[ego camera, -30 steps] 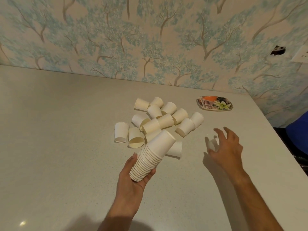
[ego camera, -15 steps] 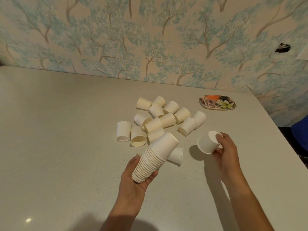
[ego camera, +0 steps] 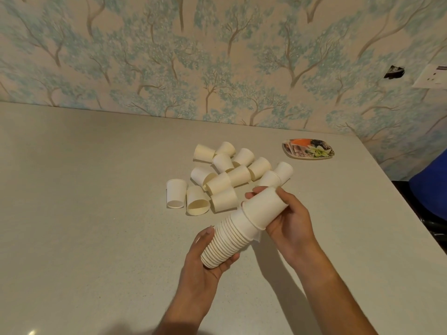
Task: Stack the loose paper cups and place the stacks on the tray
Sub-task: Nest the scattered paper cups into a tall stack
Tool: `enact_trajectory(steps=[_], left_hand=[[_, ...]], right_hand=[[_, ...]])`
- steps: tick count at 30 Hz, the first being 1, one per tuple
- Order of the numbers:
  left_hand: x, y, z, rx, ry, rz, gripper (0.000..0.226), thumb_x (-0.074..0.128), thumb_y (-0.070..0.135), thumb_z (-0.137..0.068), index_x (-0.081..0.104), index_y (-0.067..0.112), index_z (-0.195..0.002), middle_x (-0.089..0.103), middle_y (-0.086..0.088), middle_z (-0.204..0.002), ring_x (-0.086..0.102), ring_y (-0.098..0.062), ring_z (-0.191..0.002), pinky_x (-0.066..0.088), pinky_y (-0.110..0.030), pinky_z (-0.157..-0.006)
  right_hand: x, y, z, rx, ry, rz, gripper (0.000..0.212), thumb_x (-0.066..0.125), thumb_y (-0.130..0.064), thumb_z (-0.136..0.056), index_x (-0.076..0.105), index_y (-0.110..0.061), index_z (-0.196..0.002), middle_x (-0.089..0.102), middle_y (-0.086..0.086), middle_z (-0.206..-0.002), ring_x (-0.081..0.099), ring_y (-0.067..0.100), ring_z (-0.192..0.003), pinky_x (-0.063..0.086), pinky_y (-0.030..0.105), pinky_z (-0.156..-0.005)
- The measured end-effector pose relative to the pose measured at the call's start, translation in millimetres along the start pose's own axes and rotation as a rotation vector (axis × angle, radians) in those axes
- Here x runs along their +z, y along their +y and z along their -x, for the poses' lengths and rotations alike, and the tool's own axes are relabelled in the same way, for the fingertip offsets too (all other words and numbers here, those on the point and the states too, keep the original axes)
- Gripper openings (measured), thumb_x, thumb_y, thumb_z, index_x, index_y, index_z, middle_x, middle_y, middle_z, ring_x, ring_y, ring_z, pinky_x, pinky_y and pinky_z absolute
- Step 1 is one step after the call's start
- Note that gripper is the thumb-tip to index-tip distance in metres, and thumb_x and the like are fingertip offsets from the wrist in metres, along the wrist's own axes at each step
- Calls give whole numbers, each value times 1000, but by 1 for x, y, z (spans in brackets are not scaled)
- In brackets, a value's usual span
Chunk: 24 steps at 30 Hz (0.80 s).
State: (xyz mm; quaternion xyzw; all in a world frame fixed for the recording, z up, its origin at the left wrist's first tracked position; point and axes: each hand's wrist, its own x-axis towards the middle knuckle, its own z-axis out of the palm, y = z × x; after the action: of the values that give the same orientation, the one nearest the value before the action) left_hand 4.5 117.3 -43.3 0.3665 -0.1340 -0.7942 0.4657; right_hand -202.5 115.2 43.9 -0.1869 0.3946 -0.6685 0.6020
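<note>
Behind the work area, a wall (ego camera: 217, 56) papered with blue-green trees fills the upper view. Below it, a pale speckled bench (ego camera: 84, 226) carries everything else. A blue object (ego camera: 433, 189) shows at the right edge; what it is cannot be told.

Loose paper cups (ego camera: 239, 175): a dozen or so, lying on their sides in a heap at mid-bench. They touch or overlap, with mouths facing various ways.

Stack (ego camera: 225, 240): many nested cups, held clear of the bench just in front of the heap. Its long axis runs from low left, rims at the left palm, up to the right, closed end toward the right hand.

Tray (ego camera: 308, 149): a small patterned dish toward the far right of the bench, beyond the heap and well apart from both hands. No cups are on it. The right hand is nearer to it.

Left hand (ego camera: 203, 269): fingers (ego camera: 228, 259) and thumb curl round the rim end of the stack and hold it.

Right hand (ego camera: 290, 221): fingers (ego camera: 252, 195) wrap a single cup (ego camera: 264, 206), mouth down-left and base up-right, roughly in line with the stack.

Key relation: the single cup's rim sits over the stack's closed end, but the cup is not pressed home.

Judgement: the step in hand is nesting this cup. It calls for a push along the stack's axis, down-left toward the left hand. Much remains, with the heap unstacked and the tray bare.
</note>
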Motion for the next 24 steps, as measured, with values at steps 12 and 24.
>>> enact_trajectory(steps=[12, 24], left_hand=[[-19, 21, 7, -49, -38, 86, 70, 84, 38, -86, 68, -4, -140, 74, -32, -136, 77, -47, -114, 69, -55, -89], [-61, 70, 12, -9, -5, 148, 67, 85, 34, -90, 66, -3, -142, 73, -32, -139, 73, -52, -126, 68, -50, -84]], right_hand=[[21, 53, 24, -6, -49, 94, 88, 51, -80, -97, 54, -16, -157, 65, 20, -151, 62, 38, -141, 52, 59, -114], [-13, 57, -15, -235, 253, 1834, 80, 86, -52, -86, 46, -31, -152, 53, -1, -141, 53, 27, -130, 50, 46, -99]])
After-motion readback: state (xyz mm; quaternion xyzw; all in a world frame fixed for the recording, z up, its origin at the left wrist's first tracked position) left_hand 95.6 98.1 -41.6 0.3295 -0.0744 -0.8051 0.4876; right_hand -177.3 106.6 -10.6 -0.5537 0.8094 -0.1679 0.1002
